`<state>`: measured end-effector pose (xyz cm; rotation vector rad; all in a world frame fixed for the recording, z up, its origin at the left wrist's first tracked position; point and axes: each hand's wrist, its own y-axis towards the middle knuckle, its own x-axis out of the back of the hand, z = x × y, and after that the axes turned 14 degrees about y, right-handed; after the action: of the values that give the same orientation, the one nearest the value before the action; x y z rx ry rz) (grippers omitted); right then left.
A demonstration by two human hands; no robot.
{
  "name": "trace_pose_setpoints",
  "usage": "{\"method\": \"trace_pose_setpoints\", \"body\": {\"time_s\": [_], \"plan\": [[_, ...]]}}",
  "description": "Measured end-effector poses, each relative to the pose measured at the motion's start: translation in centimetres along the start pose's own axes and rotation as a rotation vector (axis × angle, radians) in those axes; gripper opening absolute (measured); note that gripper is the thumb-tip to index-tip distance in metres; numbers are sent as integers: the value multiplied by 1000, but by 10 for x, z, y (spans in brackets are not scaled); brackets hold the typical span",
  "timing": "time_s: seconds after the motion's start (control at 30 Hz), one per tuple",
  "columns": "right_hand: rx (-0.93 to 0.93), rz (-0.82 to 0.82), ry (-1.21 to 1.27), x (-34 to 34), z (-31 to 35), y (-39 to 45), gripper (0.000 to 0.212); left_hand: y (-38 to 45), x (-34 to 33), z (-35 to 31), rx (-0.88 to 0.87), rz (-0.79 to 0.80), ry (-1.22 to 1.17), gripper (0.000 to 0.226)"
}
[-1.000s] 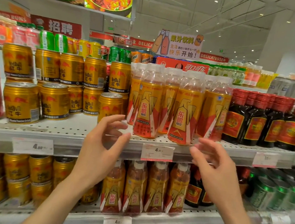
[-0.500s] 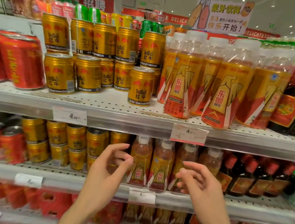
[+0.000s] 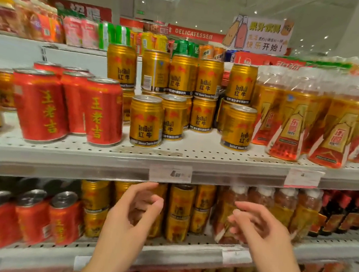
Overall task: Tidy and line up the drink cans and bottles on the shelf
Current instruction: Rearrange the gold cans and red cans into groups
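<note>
Gold cans stand stacked and in loose rows on the upper white shelf, with red cans to their left and orange-labelled bottles to their right. My left hand and my right hand hover empty below that shelf's edge, fingers spread and curled. They are in front of the gold cans and bottles of the lower shelf, touching nothing.
Price tags clip to the upper shelf edge. Dark red-capped bottles fill the lower right. More red cans sit lower left. A juice sign and mixed drinks stand on top of the unit.
The view has shifted left, bringing the red cans into sight. Both hands have dropped from the upper shelf edge to in front of the lower shelf, still empty.
</note>
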<state>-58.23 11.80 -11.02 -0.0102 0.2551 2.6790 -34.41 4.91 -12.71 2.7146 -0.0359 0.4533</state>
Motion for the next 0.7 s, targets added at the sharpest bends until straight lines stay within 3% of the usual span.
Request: {"method": "trace_pose_setpoints", "body": {"time_s": [0.27, 0.43, 0.57, 0.7], "plan": [[132, 24, -123, -66, 37, -10, 10, 19, 73, 1, -135, -39, 87, 26], [377, 98, -319, -99, 80, 20, 16, 44, 103, -21, -284, -215, 341, 26], [655, 189, -508, -136, 114, 56, 31, 66, 123, -45, -457, -320, 537, 40], [746, 365, -719, -165, 138, 90, 53, 89, 135, -56, -431, -369, 653, 59]]}}
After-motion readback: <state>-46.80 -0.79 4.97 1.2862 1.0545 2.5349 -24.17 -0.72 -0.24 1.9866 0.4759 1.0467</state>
